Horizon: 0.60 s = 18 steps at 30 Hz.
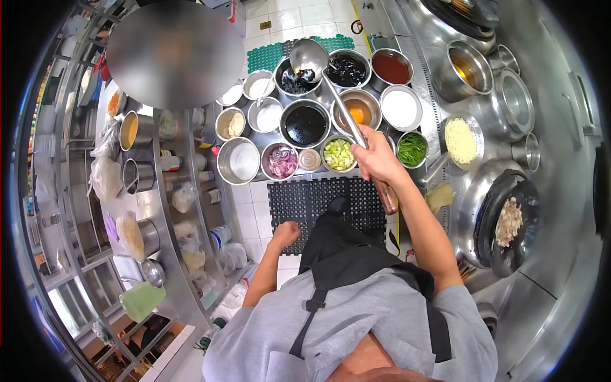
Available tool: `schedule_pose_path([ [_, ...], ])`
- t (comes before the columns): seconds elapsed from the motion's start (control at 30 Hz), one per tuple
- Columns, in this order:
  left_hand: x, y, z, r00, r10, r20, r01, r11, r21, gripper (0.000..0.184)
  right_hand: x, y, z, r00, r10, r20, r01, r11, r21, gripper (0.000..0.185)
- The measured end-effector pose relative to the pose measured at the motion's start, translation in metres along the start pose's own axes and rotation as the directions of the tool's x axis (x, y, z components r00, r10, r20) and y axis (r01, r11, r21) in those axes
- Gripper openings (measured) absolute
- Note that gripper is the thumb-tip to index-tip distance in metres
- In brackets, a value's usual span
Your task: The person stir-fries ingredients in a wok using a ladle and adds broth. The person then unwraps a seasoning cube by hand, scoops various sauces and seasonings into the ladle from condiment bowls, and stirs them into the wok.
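My right hand (pixel 380 159) is wrapped round the wooden-ended handle of a long metal ladle (pixel 340 99). The ladle's bowl (pixel 310 56) hangs over a pot of dark sauce (pixel 294 81) in the back row, with a little dark liquid in it. Below the handle stand a bowl with egg yolk (pixel 358 114) and a pot of chopped green vegetable (pixel 338 155). Nearby are black liquid (pixel 305 125), sliced red onion (pixel 282 160) and cut green herbs (pixel 412 149). My left hand (pixel 286 234) hangs low over the black mat, fingers curled in, nothing visible in it.
To the right is a steel counter with a wok (pixel 509 223) holding pale shredded food and a strainer of pale noodle-like pieces (pixel 461 141). Shelves with bags and pots (pixel 137 130) line the left. A perforated black mat (pixel 293 204) covers the floor.
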<state>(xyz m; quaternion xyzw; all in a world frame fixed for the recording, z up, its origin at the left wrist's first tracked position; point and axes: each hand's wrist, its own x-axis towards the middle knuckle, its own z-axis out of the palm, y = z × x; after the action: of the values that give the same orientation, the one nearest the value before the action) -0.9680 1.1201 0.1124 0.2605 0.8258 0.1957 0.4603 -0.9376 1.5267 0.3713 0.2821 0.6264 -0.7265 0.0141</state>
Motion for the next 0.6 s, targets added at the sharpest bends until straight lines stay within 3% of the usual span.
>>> schedule_pose_path([
  [0.17, 0.001, -0.05, 0.027, 0.999, -0.03, -0.015, 0.03, 0.998, 0.053, 0.024, 0.004, 0.011, -0.007, 1.0, -0.017, 0.0, 0.017, 1.0, 0.023, 0.051],
  [0.3, 0.008, -0.06, 0.035, 0.997, -0.077, -0.018, 0.077, 0.997, 0.003, 0.024, -0.008, 0.009, -0.01, 0.999, -0.031, 0.023, 0.026, 0.978, 0.209, 0.053],
  [0.43, 0.021, -0.042, 0.039, 0.992, -0.125, 0.029, 0.124, 0.992, 0.038, 0.025, -0.076, 0.013, -0.044, 0.985, -0.014, 0.174, -0.11, 0.725, 0.68, 0.051],
  [0.5, 0.035, -0.03, 0.041, 0.995, -0.068, 0.079, 0.059, 0.993, 0.105, 0.024, -0.134, 0.024, -0.062, 0.982, -0.086, 0.168, -0.081, 0.613, 0.786, 0.054],
  [0.6, 0.053, 0.007, 0.043, 0.984, 0.101, 0.146, -0.133, 0.964, 0.229, 0.022, -0.237, 0.046, -0.086, 0.992, -0.126, 0.03, 0.042, 0.527, 0.849, 0.06],
])
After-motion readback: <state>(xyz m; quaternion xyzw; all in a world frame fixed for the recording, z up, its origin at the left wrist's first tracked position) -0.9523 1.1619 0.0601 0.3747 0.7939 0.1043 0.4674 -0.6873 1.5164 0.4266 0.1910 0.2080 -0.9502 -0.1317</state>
